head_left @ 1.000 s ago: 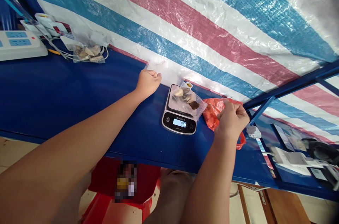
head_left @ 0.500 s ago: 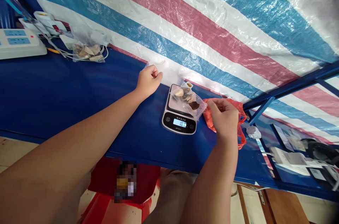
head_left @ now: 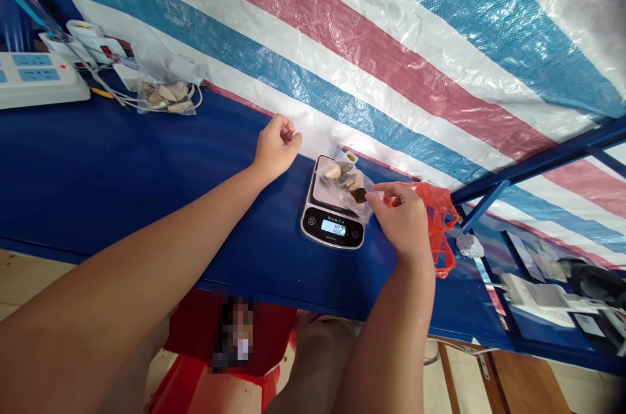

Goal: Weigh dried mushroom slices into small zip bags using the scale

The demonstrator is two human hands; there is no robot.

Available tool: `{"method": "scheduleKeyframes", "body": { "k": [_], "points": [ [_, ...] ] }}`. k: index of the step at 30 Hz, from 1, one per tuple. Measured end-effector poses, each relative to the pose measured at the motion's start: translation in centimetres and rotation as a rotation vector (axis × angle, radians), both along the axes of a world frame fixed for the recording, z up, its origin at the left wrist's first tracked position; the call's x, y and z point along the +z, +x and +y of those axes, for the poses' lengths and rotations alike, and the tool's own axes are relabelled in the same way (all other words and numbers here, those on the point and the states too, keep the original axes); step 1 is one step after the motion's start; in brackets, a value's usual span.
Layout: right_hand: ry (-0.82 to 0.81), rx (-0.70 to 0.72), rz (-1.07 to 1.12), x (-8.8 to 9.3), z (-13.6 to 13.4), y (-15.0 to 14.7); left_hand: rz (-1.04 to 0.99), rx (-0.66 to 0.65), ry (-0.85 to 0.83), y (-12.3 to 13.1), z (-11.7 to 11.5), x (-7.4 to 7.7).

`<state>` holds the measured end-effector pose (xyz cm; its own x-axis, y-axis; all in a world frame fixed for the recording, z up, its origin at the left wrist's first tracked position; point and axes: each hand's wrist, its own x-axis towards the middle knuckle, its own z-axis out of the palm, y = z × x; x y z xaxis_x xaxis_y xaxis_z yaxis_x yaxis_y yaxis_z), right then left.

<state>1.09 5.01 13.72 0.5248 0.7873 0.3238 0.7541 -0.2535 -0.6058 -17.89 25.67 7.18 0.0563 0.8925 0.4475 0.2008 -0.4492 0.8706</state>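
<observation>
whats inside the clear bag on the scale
The clear plastic bag on the kitchen scale holds a pale rounded piece and a dark brown piece among others; their undersides stay hidden.

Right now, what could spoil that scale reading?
The right hand is right against the clear plastic bag, so any contact could skew the digital scale. That bag also overhangs the platform edge and might slip. The orange plastic bag could drag across it.
</observation>
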Motion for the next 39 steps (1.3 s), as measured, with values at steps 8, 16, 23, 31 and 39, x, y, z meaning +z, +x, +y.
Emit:
{"method": "scheduleKeyframes", "body": {
  "k": [8,16,23,31,39],
  "points": [
    [-0.024,0.018,-0.004,-0.3,0.1,0.0,-0.011,0.02,0.049,0.2,0.4,-0.5],
    [-0.077,-0.002,0.002,-0.7,0.3,0.2,-0.014,0.017,0.063,0.3,0.6,-0.7],
    [-0.029,0.023,0.037,-0.9,0.5,0.0,-0.022,0.022,0.063,0.3,0.7,-0.8],
    [0.137,-0.092,0.038,0.8,-0.7,0.6,-0.017,0.017,0.052,0.3,0.8,-0.8],
    [-0.159,-0.393,0.085,1.4,-3.8,3.9,-0.055,-0.057,0.057,0.4,0.4,-0.5]
  ]
}}
